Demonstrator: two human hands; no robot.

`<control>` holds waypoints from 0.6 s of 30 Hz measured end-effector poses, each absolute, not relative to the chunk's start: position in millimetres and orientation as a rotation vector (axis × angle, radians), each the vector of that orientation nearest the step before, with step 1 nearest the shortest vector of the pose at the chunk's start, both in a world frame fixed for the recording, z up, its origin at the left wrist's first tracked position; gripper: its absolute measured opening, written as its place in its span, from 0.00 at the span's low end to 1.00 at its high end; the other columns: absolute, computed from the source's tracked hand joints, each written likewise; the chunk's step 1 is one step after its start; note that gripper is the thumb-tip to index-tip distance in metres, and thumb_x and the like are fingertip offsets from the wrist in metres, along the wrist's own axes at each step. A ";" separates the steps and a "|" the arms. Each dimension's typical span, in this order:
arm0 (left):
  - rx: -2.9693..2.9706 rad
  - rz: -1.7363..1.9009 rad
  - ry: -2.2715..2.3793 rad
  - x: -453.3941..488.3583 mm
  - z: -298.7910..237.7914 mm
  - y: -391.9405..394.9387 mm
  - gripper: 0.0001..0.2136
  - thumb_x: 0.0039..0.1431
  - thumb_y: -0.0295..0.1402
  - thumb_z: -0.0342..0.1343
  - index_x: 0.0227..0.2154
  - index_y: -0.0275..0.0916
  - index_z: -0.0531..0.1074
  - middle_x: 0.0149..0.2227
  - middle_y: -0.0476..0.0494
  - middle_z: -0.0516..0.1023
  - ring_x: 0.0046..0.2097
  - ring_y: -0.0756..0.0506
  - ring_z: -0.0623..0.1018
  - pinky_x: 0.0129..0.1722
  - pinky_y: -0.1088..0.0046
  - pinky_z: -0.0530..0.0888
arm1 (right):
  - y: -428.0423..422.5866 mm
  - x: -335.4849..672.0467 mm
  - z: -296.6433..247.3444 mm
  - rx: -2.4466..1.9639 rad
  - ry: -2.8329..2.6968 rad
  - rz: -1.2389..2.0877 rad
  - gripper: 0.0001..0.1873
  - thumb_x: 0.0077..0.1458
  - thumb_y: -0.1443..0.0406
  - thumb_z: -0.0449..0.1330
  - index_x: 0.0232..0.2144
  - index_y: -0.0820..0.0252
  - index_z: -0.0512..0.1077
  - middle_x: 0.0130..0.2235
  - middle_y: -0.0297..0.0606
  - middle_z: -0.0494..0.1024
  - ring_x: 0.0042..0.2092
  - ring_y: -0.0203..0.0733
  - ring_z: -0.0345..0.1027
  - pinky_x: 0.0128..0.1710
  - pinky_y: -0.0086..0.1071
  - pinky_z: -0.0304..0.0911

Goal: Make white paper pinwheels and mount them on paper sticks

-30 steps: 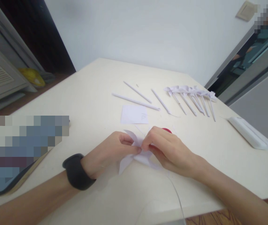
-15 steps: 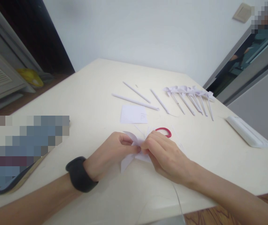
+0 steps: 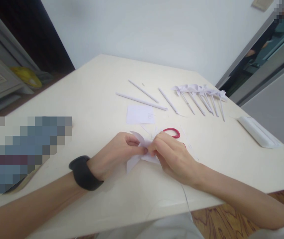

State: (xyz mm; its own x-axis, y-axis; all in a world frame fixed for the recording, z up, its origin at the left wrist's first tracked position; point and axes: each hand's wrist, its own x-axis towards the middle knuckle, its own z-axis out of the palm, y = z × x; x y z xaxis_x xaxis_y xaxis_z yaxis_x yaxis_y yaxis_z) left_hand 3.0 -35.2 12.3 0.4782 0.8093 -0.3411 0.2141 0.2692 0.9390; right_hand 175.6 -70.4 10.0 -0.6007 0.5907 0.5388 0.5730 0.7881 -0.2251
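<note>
A white paper pinwheel (image 3: 133, 164) with curved blades is between my two hands, low over the table. My left hand (image 3: 122, 149), with a black band on its wrist, pinches the paper near its centre with thumb and fingers. Against the same centre, the fingertips of my right hand (image 3: 174, 152) are pressed together, covering part of the blades. Whether a small piece is also between those fingertips is hidden. Scissors with a red handle (image 3: 178, 134) lie just behind my right hand, mostly covered by it.
Beyond my hands lie a square paper sheet (image 3: 138, 114) and rolled paper sticks (image 3: 142, 101). Several finished pinwheels on sticks (image 3: 196, 89) are lined up at the back right. A white flat object (image 3: 258, 132) sits near the right edge. A thin cord (image 3: 186, 199) hangs over the front edge.
The view has tilted slightly down, so everything appears a little higher. Both hands keep nearly the same pinch on the pinwheel.
</note>
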 end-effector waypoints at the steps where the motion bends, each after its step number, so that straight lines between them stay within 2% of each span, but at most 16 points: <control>1: 1.279 0.513 1.031 2.7 11.5 -35.0 0.05 0.44 0.26 0.57 0.17 0.39 0.73 0.20 0.54 0.75 0.24 0.50 0.72 0.21 0.79 0.64 | -70.8 175.3 9.3 -0.876 -2.352 0.039 0.13 0.53 0.80 0.43 0.30 0.62 0.61 0.29 0.36 0.62 0.31 0.35 0.53 0.30 0.27 0.52; 5: 1.273 0.517 1.022 1.3 7.9 -35.8 0.04 0.44 0.27 0.57 0.19 0.40 0.74 0.22 0.52 0.76 0.26 0.49 0.74 0.23 0.78 0.66 | -72.7 173.2 5.1 -0.958 -2.353 0.059 0.13 0.51 0.81 0.44 0.30 0.62 0.61 0.30 0.36 0.62 0.31 0.36 0.54 0.29 0.28 0.52; 10: 1.281 0.495 1.037 -1.2 6.3 -36.0 0.05 0.46 0.30 0.56 0.19 0.39 0.74 0.22 0.51 0.76 0.26 0.48 0.73 0.22 0.79 0.66 | -73.1 172.5 0.8 -1.003 -2.318 0.119 0.11 0.55 0.78 0.44 0.31 0.61 0.62 0.30 0.36 0.66 0.32 0.36 0.56 0.30 0.27 0.52; 13: 1.307 0.516 1.040 -2.5 7.8 -33.0 0.05 0.47 0.31 0.56 0.21 0.40 0.75 0.24 0.51 0.77 0.27 0.48 0.74 0.22 0.79 0.67 | -71.5 175.5 5.9 -1.019 -2.315 0.156 0.08 0.58 0.75 0.48 0.36 0.60 0.64 0.33 0.36 0.70 0.35 0.36 0.59 0.35 0.29 0.54; 15: 1.310 0.528 1.046 -3.3 9.0 -30.0 0.05 0.48 0.32 0.56 0.23 0.40 0.75 0.25 0.50 0.78 0.28 0.48 0.74 0.24 0.79 0.68 | -69.6 179.0 12.8 -1.049 -2.332 0.144 0.10 0.58 0.75 0.50 0.40 0.59 0.64 0.34 0.35 0.72 0.37 0.36 0.61 0.40 0.31 0.52; 18: 1.331 0.582 1.090 -3.8 10.2 -26.3 0.04 0.48 0.34 0.58 0.23 0.41 0.76 0.25 0.51 0.78 0.28 0.47 0.76 0.25 0.79 0.69 | -66.2 184.7 22.8 -1.088 -2.268 0.063 0.10 0.59 0.73 0.51 0.42 0.58 0.66 0.35 0.35 0.73 0.37 0.36 0.63 0.42 0.34 0.50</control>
State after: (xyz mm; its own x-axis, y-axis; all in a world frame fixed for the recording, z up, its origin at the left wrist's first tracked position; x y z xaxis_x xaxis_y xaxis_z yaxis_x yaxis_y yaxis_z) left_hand -3.8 -26.3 10.2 0.4247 0.8576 -0.2903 0.2359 0.2048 0.9500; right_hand 184.7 -66.2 22.8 -0.4723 0.7202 0.5083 0.6910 0.6605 -0.2938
